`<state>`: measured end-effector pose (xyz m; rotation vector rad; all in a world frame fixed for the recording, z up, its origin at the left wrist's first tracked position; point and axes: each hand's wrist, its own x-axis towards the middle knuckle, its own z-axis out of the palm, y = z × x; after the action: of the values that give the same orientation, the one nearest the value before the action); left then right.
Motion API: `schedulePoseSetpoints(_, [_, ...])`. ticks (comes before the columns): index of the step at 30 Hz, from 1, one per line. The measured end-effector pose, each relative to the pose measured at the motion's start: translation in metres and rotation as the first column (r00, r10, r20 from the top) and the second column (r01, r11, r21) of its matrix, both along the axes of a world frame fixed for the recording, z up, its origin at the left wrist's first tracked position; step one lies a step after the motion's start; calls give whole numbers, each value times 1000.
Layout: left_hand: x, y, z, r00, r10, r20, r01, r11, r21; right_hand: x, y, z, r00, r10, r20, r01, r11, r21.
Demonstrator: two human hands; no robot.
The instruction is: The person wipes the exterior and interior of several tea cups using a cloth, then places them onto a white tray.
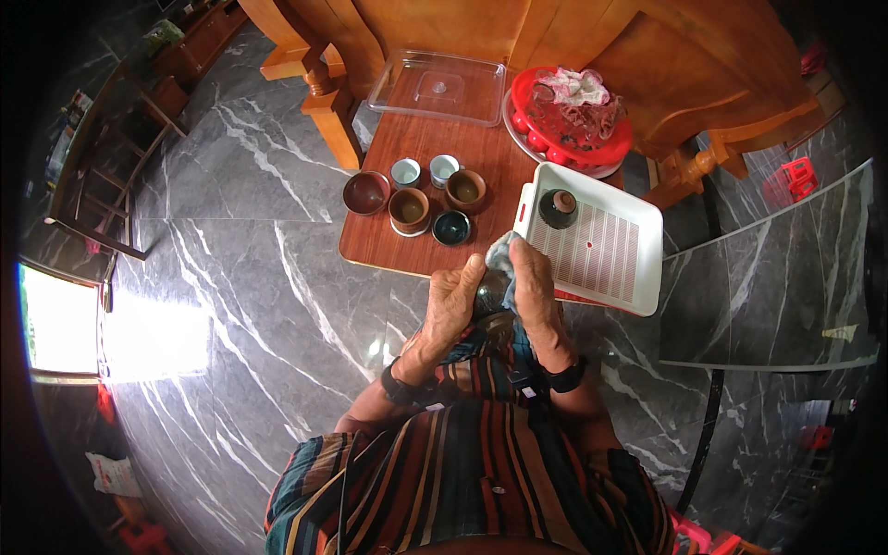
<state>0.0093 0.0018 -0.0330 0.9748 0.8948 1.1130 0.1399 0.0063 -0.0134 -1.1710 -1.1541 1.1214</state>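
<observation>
My left hand (451,298) is closed around a dark, glossy rounded vessel (491,295), held low in front of the table's near edge. My right hand (534,281) grips a light blue-grey cloth (501,258) against the vessel's right side. The fingers hide much of the vessel, so its exact kind cannot be told. Beyond the hands, on the reddish-brown wooden table (374,243), stand a dark red bowl (366,193), two white cups (405,173) (443,169), two brown clay cups (409,210) (465,191) and a small dark glazed cup (451,228).
A white tray with a slotted base (645,270) holds a dark round vessel (558,208) at the table's right. Behind it, a red basin (614,149) carries crumpled cloths (579,87). A clear plastic lid (439,87) lies at the back, before a carved wooden bench (444,28).
</observation>
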Motion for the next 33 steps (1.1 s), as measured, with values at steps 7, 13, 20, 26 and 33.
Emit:
schedulePoseSetpoints(7, [5, 2, -2, 977, 115, 180, -94, 988, -120, -2, -2, -27, 922, -146, -359, 94, 983, -157])
schedulePoseSetpoints(13, [13, 2, 8, 930, 210, 301, -170, 973, -153, -11, -17, -39, 699, -66, -712, -6, 995, -99])
schedulePoseSetpoints(20, [-2, 10, 3, 985, -30, 172, 57, 986, -154, -1, -7, -49, 540, -245, -805, -48, 946, -320])
schedulePoseSetpoints(26, [-3, 12, 9, 977, -204, -57, 198, 976, -87, 7, -10, -25, 985, -170, -39, 171, 985, 28])
schedulePoseSetpoints(33, [11, 4, -13, 961, 103, -257, -57, 982, 181, -3, -15, 8, 916, -160, 368, 88, 975, 204])
